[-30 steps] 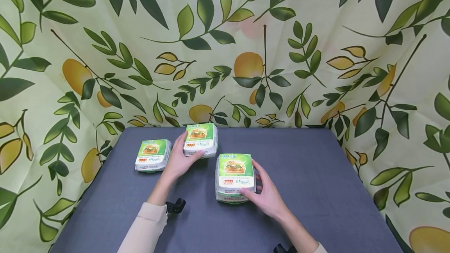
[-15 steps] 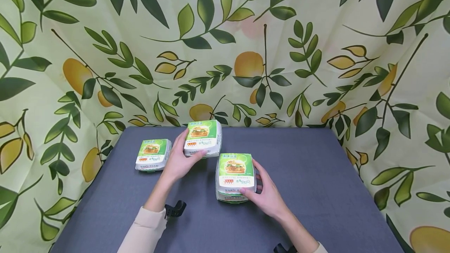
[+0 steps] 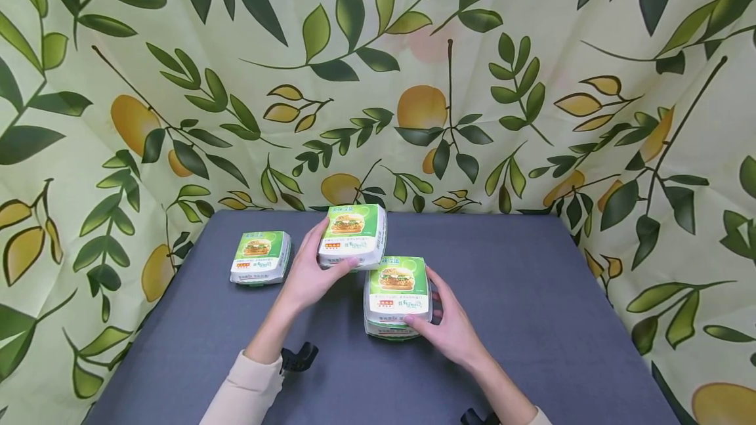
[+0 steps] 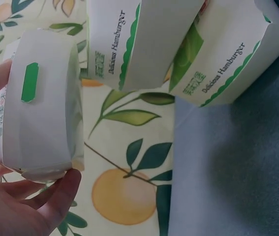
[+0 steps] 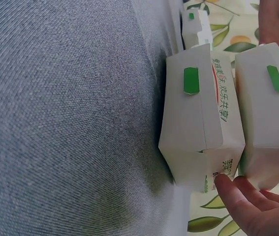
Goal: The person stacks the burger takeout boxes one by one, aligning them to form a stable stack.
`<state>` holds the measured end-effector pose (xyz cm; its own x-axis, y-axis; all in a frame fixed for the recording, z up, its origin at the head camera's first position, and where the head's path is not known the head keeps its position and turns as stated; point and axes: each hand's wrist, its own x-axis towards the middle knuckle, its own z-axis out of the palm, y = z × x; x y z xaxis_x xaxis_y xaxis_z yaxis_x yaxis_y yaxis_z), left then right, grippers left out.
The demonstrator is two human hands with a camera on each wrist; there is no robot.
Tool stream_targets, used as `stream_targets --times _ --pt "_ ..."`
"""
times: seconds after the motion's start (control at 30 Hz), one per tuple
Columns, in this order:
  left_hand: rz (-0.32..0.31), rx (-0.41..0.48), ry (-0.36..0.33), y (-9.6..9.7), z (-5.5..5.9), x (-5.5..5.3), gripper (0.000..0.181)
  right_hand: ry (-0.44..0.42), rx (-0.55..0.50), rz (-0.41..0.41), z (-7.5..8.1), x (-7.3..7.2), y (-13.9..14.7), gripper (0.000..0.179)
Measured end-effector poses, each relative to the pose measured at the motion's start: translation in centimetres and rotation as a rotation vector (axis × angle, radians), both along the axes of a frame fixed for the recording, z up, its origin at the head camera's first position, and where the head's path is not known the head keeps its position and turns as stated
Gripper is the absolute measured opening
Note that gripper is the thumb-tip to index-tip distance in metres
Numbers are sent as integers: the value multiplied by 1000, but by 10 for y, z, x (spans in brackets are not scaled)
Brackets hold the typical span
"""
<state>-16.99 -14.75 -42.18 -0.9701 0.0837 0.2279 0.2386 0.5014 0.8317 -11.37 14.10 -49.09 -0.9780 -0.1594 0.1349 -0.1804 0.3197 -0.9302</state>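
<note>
The left hand [image 3: 310,274] is gripping a white-and-green square paperboard burger box [image 3: 353,236] between widely spread thumb and fingers, above the blue-grey table [image 3: 520,281]. The right hand [image 3: 447,321] is holding a two-high stack of matching boxes [image 3: 398,290] left of its part-curled fingers. The left fingers should be carrying their box level, pressing its walls lightly.

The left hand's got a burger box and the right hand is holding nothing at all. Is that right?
Not quite: the right hand isn't holding nothing. It grips the front stack of boxes, as the head view shows. The left hand does have a burger box.
</note>
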Motion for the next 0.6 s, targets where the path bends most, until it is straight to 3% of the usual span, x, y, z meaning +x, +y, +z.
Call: stream_targets --times 0.6 --pt "-54 -16 -8 13 -2 13 102 -24 42 -14 1 -1 -3 98"
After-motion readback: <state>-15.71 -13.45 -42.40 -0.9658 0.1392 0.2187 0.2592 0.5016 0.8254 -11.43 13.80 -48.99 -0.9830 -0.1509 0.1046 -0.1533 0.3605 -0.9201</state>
